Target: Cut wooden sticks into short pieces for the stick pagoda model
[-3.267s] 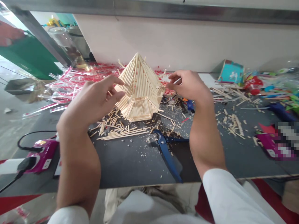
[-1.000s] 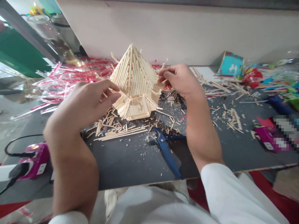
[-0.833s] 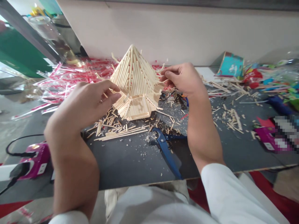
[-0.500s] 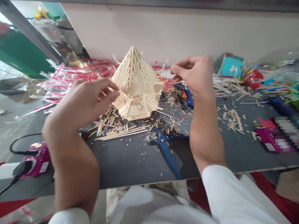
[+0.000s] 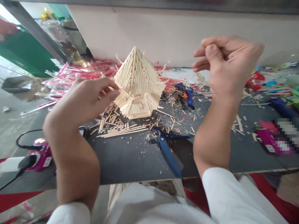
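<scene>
The left hand (image 5: 90, 98) is loosely curved, with a gap between thumb and forefinger; its fingertips overlap the near-left edge of the stick model (image 5: 137, 79), and whether they touch it cannot be told. The right hand (image 5: 226, 63) hangs in the air well apart from the model, thumb and forefinger pinched together; whether anything small sits between them cannot be told. The model, a pointed tower of pale sticks, stands upright on the dark table (image 5: 114, 168). With the model as the dial's hub, the right hand is between 2 and 3 o'clock, a blue-and-orange gun-shaped tool (image 5: 188, 97) just past 3, a blue hand cutter (image 5: 167, 152) at 5, loose sticks (image 5: 126, 132) near 7, and red-and-clear wrappers (image 5: 77, 76) around 9
</scene>
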{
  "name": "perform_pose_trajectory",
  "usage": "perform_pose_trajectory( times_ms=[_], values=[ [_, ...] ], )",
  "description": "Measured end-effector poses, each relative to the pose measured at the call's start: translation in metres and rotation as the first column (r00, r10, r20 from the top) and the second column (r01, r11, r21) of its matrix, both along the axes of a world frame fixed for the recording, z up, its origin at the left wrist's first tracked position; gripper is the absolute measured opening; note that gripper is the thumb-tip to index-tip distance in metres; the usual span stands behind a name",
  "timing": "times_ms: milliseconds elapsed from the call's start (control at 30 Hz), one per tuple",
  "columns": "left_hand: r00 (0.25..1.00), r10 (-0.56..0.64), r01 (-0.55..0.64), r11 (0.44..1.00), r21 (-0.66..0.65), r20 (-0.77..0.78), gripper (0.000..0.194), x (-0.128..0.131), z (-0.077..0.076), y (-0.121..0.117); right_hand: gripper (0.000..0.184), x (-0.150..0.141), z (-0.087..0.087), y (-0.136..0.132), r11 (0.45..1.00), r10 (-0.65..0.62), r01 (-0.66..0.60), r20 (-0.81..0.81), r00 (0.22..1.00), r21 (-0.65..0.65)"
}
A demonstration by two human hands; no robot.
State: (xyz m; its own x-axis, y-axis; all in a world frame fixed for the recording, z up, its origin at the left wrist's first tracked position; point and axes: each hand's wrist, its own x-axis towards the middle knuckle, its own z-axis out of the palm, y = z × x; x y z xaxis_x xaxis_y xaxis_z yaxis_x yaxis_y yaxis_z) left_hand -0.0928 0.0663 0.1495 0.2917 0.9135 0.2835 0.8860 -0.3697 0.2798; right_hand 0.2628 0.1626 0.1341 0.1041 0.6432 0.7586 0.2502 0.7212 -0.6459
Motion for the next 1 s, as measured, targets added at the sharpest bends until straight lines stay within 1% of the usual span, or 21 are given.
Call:
perform_pose_trajectory(
  times_ms=[167, 267, 367, 467, 600, 700, 800, 833, 900, 967, 1000],
  values=[
    [0.998, 0.031, -0.03, 0.999, -0.015, 0.054, 0.031, -0.004, 0.007, -0.008, 0.015, -0.006, 0.011, -0.024, 0.996, 0.077, -0.078, 0.008, 0.997, 0.034],
    [0.998, 0.047, -0.048, 0.998, 0.027, 0.04, 0.036, -0.005, 0.011, -0.013, 0.007, -0.005, 0.016, -0.037, 0.997, 0.036, -0.036, -0.001, 0.999, 0.063],
    [0.996, 0.078, -0.079, 0.997, 0.027, 0.039, 0.037, -0.006, 0.013, -0.016, 0.014, 0.002, 0.018, -0.043, 0.992, -0.016, 0.013, 0.017, 1.0, 0.122],
    [0.995, 0.078, -0.079, 0.997, 0.011, 0.058, 0.037, -0.009, 0.014, -0.019, 0.022, 0.005, 0.018, -0.044, 0.99, -0.055, 0.053, 0.009, 0.998, 0.132],
    [0.994, 0.103, -0.104, 0.994, 0.025, 0.034, 0.036, -0.016, 0.016, -0.021, 0.024, -0.002, 0.018, -0.051, 0.987, -0.075, 0.078, -0.02, 0.997, 0.142],
    [0.993, 0.114, -0.114, 0.993, 0.033, 0.021, 0.036, -0.019, 0.017, -0.021, 0.028, -0.009, 0.021, -0.061, 0.986, -0.075, 0.077, -0.016, 0.997, 0.147],
    [0.993, 0.11, -0.111, 0.994, 0.015, 0.043, 0.036, -0.02, 0.018, -0.023, 0.029, -0.011, 0.024, -0.068, 0.991, -0.056, 0.051, 0.04, 0.998, 0.122],
    [0.993, 0.11, -0.111, 0.994, 0.012, 0.047, 0.036, -0.02, 0.019, -0.024, 0.028, -0.011, 0.025, -0.069, 0.992, -0.047, 0.041, 0.048, 0.998, 0.119],
    [0.993, 0.105, -0.106, 0.994, 0.025, 0.048, 0.036, -0.019, 0.021, -0.029, 0.019, -0.01, 0.022, -0.067, 0.991, -0.019, 0.015, 0.029, 0.999, 0.136],
    [0.994, 0.093, -0.096, 0.994, 0.058, 0.049, 0.036, -0.016, 0.024, -0.035, 0.008, -0.007, 0.013, -0.061, 0.989, 0.002, 0.001, -0.019, 1.0, 0.149],
    [0.995, 0.085, -0.09, 0.993, 0.075, 0.057, 0.036, -0.014, 0.026, -0.038, 0.006, -0.005, 0.006, -0.057, 0.991, -0.002, 0.006, -0.036, 0.999, 0.133]
  ],
)
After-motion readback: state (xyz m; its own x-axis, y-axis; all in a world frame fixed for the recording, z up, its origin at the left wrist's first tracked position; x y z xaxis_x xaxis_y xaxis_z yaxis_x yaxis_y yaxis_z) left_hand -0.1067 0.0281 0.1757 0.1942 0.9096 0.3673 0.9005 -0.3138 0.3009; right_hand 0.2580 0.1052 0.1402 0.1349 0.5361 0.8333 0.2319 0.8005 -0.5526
